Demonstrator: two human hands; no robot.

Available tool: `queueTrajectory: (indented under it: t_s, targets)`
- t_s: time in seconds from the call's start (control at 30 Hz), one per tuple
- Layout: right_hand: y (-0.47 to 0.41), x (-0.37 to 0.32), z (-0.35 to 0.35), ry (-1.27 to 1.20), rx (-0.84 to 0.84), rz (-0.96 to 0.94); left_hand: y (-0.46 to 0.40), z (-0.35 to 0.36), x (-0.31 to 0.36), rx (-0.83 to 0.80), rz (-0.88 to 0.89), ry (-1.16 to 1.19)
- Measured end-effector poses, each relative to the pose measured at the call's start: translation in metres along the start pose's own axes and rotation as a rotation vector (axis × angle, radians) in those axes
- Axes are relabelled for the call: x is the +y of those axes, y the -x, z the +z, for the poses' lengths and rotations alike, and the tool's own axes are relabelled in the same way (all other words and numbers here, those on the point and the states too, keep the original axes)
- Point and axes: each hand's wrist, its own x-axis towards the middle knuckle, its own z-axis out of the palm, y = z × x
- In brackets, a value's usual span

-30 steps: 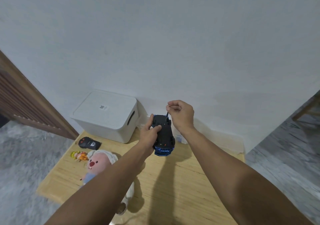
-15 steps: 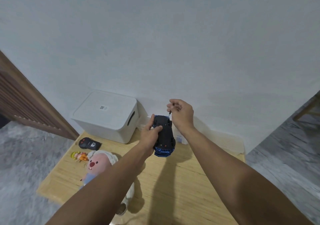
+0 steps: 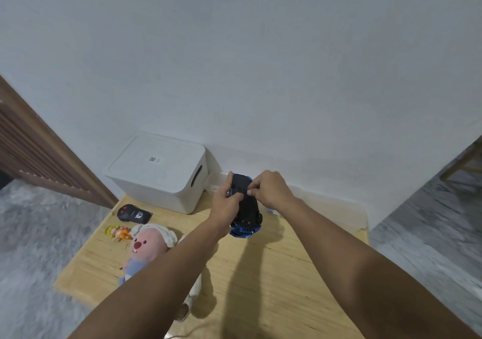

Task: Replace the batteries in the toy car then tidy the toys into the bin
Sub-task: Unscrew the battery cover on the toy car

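The toy car [image 3: 246, 215], blue with a black underside, is held belly-up above the wooden table [image 3: 273, 273]. My left hand [image 3: 226, 201] grips its left side, thumb over the far end. My right hand [image 3: 271, 189] rests on the car's underside with its fingertips pinched together near the middle. The thin screwdriver it holds is hidden by the fingers. The white bin [image 3: 156, 174], lid on, stands at the table's far left against the wall.
A black remote [image 3: 133, 213], a small yellow-orange figure [image 3: 117, 232] and a pink plush [image 3: 148, 247] lie on the table's left, partly under my left forearm. A clear plastic item [image 3: 215, 182] sits by the wall beside the bin. Grey carpet surrounds the table.
My right hand has dropped from above the car's far end onto its underside, and the thin tool no longer shows. The left hand keeps its hold on the car.
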Motion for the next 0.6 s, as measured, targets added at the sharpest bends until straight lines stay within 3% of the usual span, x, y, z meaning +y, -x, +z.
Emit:
queueTrajectory:
  t_s: [0.33, 0.6]
  targets:
    - [0.011, -0.002, 0.023, 0.255, 0.041, -0.02, 0.004, -0.005, -0.013, -0.018, 0.017, -0.095]
    - [0.014, 0.03, 0.046, 0.137, -0.071, 0.069, 0.006, -0.017, -0.025, 0.03, -0.063, -0.063]
